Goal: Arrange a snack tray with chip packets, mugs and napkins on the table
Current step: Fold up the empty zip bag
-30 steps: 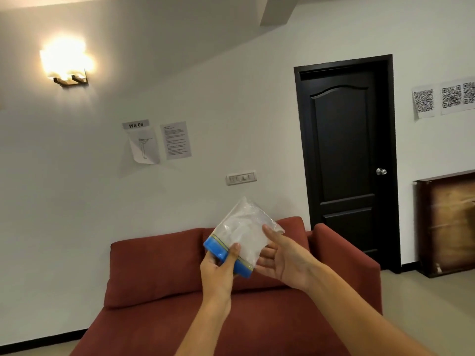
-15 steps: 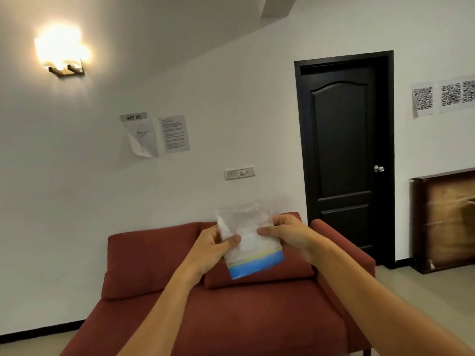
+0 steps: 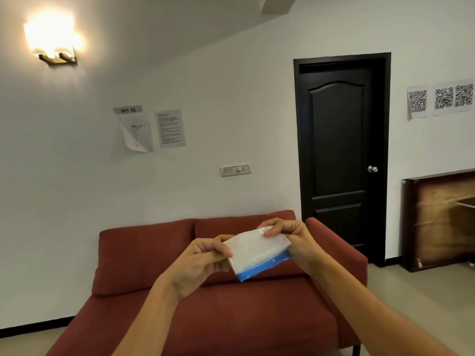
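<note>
A clear plastic packet of white napkins (image 3: 257,249) with a blue band along its lower edge is held up in front of me, tilted down to the left. My left hand (image 3: 203,263) pinches its left edge between thumb and fingers. My right hand (image 3: 293,240) pinches its upper right corner. No tray, mugs, chip packets or table are in view.
A red sofa (image 3: 205,317) stands straight ahead against the white wall. A dark door (image 3: 339,155), shut, is to the right of it. A wooden cabinet (image 3: 439,222) stands at the far right. A wall lamp (image 3: 54,44) glows at the upper left.
The packet has turned from upright to lying flatter and tilted, with the blue band now at the lower right. Both hands shifted their grip to its edges.
</note>
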The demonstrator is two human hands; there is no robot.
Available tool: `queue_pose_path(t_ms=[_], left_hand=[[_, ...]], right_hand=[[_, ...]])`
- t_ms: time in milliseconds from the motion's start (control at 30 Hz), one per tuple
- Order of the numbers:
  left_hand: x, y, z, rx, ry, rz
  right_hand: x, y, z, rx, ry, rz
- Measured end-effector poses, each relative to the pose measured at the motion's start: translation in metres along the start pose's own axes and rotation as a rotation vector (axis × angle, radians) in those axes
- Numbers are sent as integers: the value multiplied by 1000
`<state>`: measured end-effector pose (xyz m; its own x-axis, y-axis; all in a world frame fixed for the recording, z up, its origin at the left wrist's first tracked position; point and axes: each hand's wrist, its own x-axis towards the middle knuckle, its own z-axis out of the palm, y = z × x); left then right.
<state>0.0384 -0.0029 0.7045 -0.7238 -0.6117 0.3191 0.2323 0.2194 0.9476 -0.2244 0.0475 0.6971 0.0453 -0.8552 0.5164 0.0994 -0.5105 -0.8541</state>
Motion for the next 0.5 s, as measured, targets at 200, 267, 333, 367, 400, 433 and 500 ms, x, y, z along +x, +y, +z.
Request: queue_pose_path(t_ms=[200,267,333,367,400,433,500], left_hand=[[10,3,16,44,215,-84],[22,2,24,111,313,-166],[31,0,27,167,382,-198],[36,-3,27,206,365,-191],[40,-7,27,234,330,-172],[45,-11,28,245,302,-146],[54,-19,31,214,318,-90]], right_hand=[[9,2,-3,-21,117,4],[14,4,-6,-63,134,28],[18,6,-8,-87,136,38],[19,6,-8,-95,148,45],[20,5,-11,-107,164,59],[20,5,-14,-121,178,79],[16,4,-22,-113,202,131]])
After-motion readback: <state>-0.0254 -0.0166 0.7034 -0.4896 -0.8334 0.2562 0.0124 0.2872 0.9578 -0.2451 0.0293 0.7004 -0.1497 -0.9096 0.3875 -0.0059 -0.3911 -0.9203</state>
